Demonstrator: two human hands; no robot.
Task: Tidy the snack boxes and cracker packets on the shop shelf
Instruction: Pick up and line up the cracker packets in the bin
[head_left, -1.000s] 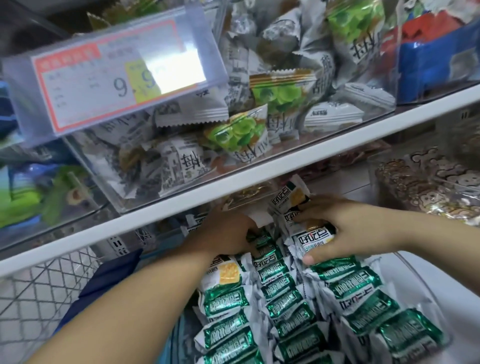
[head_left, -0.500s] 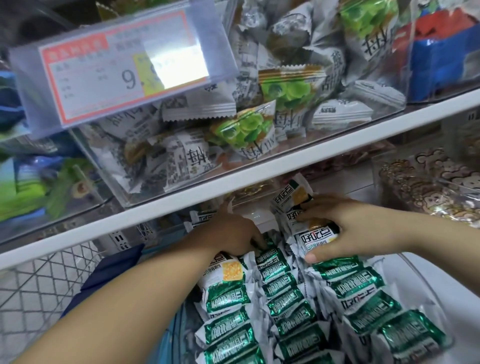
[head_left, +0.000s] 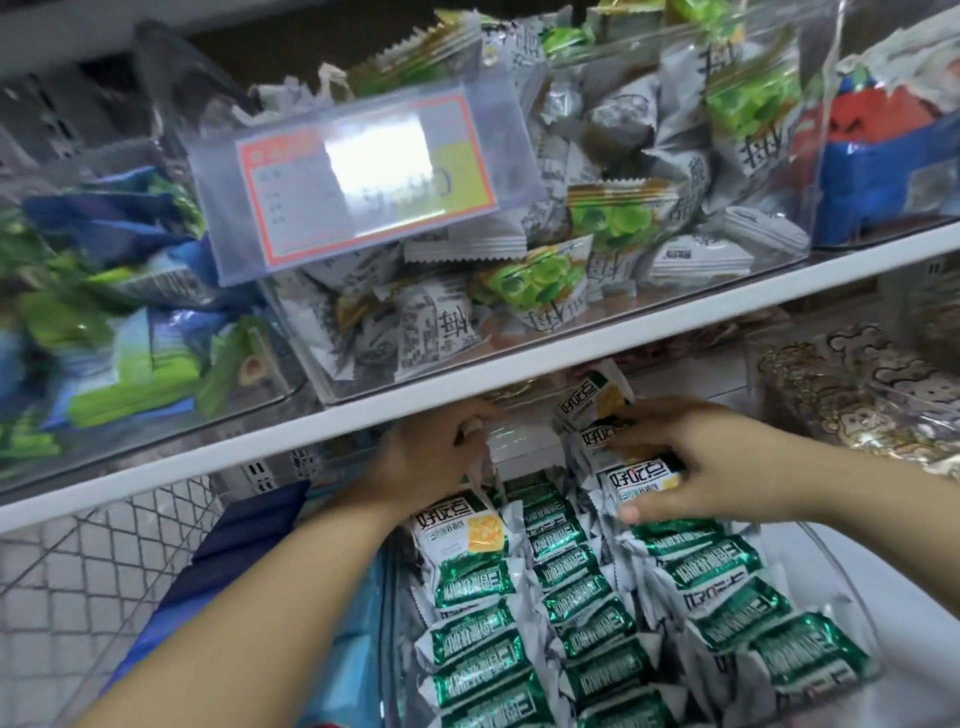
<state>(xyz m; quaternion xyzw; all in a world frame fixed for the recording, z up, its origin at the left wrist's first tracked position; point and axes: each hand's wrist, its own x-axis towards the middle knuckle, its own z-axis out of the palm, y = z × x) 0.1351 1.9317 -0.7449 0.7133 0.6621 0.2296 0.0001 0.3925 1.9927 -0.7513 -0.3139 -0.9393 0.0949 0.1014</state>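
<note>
Several green-and-white cracker packets (head_left: 587, 613) lie in rows inside a clear plastic bin (head_left: 852, 587) on the lower shelf. My left hand (head_left: 426, 457) reaches under the white shelf edge (head_left: 519, 364) and pinches the crimped end of a packet at the back of the left row. My right hand (head_left: 696, 457) lies over upright packets (head_left: 636, 480) at the back of the right row, fingers curled round them and thumb pressed against the front one.
The upper shelf carries a clear bin of grey-and-green plum sweets (head_left: 597, 260) with a price label holder (head_left: 358, 182), a bin of blue-green packets (head_left: 119, 312) to the left and a blue-red box (head_left: 893, 156) to the right. A bin of brown snacks (head_left: 857, 395) stands right. Wire mesh (head_left: 104, 561) is lower left.
My left hand has lifted from the left row and moved back under the shelf edge, now pinching a packet end. My right hand stays on the upright packets. The view has shifted.
</note>
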